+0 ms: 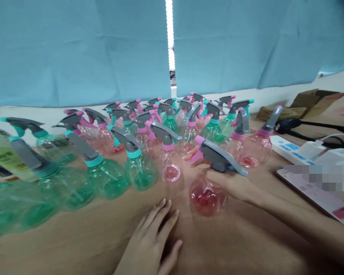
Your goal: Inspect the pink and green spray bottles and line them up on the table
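Gripping, right hand (229, 183): curled around the neck of a pink bottle (208, 198), just below the grey spray head (222, 156), fingers reaching out past the trigger.
Pink bottle: in front of the right hand, nearly upright, pink nozzle toward the upper left; cannot tell whether touching the tabletop (109, 244).
Left hand (149, 238): open, palm down, fingers loosely spread, near the pink bottle on its left side.
Pale bottle (171, 168): upright beyond both hands, with a pink collar.
Green bottles (141, 173): in a row running left from the pale bottle toward the near left edge, grey heads on top.
Rear bottles (215, 130): crowded together behind, pink and green mixed.
Right side: power strip (286, 147) with white plugs (313, 149), a tablet (306, 191) nearer, a cardboard box (315, 103) farther back.
Far left: yellow-green pack (10, 152), partly behind green bottles.
Backdrop: blue cloth (74, 49), lit strip (170, 34) hanging at its middle.
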`<state>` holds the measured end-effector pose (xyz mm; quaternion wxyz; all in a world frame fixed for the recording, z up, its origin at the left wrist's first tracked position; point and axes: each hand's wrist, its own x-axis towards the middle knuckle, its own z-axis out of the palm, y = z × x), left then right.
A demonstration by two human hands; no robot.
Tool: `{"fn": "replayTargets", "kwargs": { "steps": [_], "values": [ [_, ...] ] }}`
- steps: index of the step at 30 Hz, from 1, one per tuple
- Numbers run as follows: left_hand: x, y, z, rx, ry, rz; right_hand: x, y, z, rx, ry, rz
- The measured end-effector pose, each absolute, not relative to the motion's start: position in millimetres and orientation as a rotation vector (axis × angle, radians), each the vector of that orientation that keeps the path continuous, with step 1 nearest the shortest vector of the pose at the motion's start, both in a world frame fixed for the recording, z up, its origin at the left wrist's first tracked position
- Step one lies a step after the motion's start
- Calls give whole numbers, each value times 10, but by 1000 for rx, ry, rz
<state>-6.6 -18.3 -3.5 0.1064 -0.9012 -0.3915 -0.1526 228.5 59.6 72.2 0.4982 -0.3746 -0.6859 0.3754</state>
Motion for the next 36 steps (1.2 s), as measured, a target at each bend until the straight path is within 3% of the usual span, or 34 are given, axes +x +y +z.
{"fn": "replayTargets", "kwargs": {
  "steps": [36],
  "values": [
    [-69, -158, -18, -2576, -1074, -450, 2333, 592, 728, -839, -1742, 841]
  ]
}}
